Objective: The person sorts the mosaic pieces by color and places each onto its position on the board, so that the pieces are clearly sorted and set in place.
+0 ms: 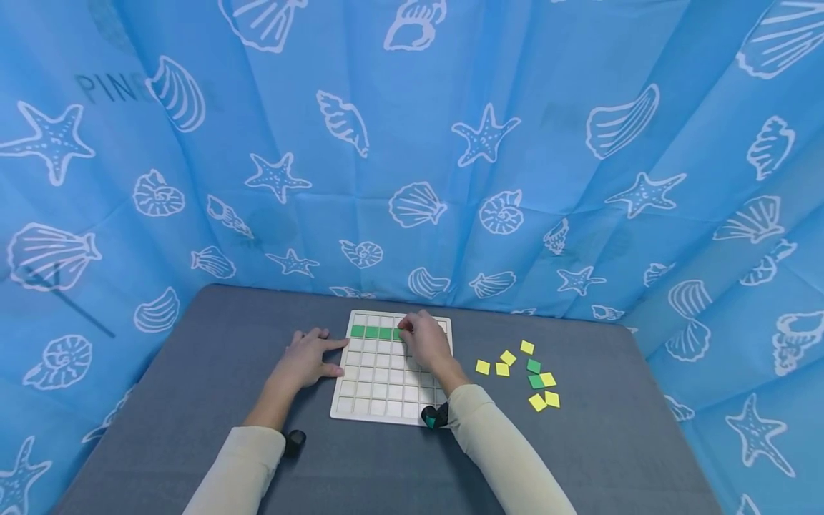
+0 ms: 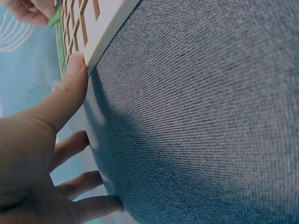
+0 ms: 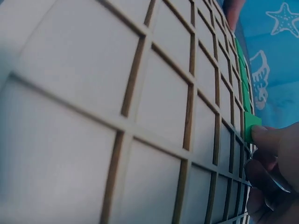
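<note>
A white gridded board [image 1: 378,409] lies on the table, with several green tiles [image 1: 371,332] in a line in its second row from the far side. My right hand [image 1: 428,343] pinches a green square tile [image 3: 252,127] between thumb and fingers at the right end of that line. In the right wrist view the tile is at the grid cell, slightly tilted. My left hand [image 1: 307,360] rests at the board's left edge, fingers spread. Its thumb [image 2: 74,70] touches the board's rim, while other fingertips rest on the cloth.
Right of the board lie several loose yellow tiles [image 1: 482,367] and a few green tiles [image 1: 533,366], some touching. Grey cloth [image 1: 618,443] covers the table. A blue curtain [image 1: 412,164] with shell and starfish prints hangs along the table's back and sides.
</note>
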{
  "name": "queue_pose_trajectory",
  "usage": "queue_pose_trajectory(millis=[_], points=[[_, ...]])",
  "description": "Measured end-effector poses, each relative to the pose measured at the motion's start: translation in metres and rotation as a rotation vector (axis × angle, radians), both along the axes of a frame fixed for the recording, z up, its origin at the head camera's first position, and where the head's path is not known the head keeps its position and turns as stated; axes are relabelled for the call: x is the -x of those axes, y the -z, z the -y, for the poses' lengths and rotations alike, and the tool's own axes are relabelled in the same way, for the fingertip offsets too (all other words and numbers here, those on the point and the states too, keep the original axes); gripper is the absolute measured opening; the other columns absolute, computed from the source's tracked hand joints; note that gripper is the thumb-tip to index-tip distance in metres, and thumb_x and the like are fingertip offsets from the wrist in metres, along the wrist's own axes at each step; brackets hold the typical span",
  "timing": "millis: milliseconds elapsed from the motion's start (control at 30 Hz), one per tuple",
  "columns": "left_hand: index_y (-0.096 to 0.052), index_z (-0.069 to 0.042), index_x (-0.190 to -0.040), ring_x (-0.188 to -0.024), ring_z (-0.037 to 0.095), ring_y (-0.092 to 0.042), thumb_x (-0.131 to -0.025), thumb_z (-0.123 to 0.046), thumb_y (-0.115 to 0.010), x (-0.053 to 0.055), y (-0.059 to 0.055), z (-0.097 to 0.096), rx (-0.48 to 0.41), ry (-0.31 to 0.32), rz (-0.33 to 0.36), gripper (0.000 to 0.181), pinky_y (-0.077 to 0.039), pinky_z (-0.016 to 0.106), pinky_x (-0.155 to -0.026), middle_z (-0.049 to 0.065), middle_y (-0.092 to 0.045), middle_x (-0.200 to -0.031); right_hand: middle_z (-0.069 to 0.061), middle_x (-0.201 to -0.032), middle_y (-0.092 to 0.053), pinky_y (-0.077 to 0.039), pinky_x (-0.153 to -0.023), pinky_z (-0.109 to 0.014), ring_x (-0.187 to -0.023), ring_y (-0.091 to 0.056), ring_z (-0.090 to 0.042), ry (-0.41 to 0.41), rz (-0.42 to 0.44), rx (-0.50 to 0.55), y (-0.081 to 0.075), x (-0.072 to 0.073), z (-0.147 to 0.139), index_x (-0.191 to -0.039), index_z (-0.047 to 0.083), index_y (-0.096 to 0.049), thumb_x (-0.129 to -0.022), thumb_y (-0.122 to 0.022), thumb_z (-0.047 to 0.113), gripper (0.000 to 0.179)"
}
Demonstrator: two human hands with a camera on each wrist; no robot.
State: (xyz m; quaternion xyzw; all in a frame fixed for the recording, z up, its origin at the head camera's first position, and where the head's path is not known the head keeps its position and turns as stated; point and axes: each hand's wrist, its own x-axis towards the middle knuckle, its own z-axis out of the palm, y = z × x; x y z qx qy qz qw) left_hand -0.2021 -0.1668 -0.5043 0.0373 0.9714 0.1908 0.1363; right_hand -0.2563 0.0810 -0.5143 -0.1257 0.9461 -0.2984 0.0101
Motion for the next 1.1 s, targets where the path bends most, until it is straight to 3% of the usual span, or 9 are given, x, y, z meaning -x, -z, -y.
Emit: queue_pose_trajectory(millis=[233, 667, 833, 1100], points=[[-0.054, -0.032, -0.149, -0.142, 0.051, -0.033, -0.086, -0.038, -0.079, 0.000, -0.001, -0.003, 0.005, 0.001, -0.005, 0.068, -0.033, 0.074, -0.111, 0.020, -0.038, -0.162, -0.003, -0.105, -0.062, -0.058, -0.085, -0.035, -0.097, -0.065, -0.018, -0.025, -0.058, -0.149, 0.001, -0.001, -0.003, -0.107, 0.014, -0.078, -0.098, -0.071, 0.021, 0.013], [-0.054, -0.030, -0.149, -0.145, 0.053, -0.029, -0.086, -0.036, -0.080, -0.001, -0.004, 0.000, -0.013, 0.003, -0.001, 0.068, -0.030, 0.076, -0.111, 0.021, -0.037, -0.162, -0.005, -0.106, -0.066, -0.055, -0.086, -0.041, -0.100, -0.064, -0.024, -0.153, -0.121, -0.209, -0.008, -0.011, -0.009, -0.103, 0.011, -0.081, -0.096, -0.072, 0.026, 0.019], [-0.055, -0.030, -0.148, -0.145, 0.054, -0.029, -0.085, -0.035, -0.081, -0.002, -0.001, 0.000, -0.007, 0.001, -0.005, 0.068, -0.032, 0.075, -0.111, 0.021, -0.039, -0.161, -0.007, -0.110, -0.063, -0.054, -0.087, -0.042, -0.103, -0.060, -0.025, -0.195, -0.144, -0.248, -0.006, -0.021, -0.014, -0.112, 0.011, -0.075, -0.100, -0.067, 0.029, 0.023], [-0.056, -0.030, -0.148, -0.143, 0.053, -0.032, -0.085, -0.036, -0.080, -0.002, -0.001, -0.001, -0.007, 0.013, -0.012, 0.068, -0.033, 0.075, -0.110, 0.021, -0.040, -0.161, -0.013, -0.124, -0.060, -0.050, -0.098, -0.046, -0.113, -0.058, -0.030, -0.230, -0.247, -0.265, -0.003, -0.033, -0.024, -0.125, 0.010, -0.066, -0.101, -0.065, 0.034, 0.034]])
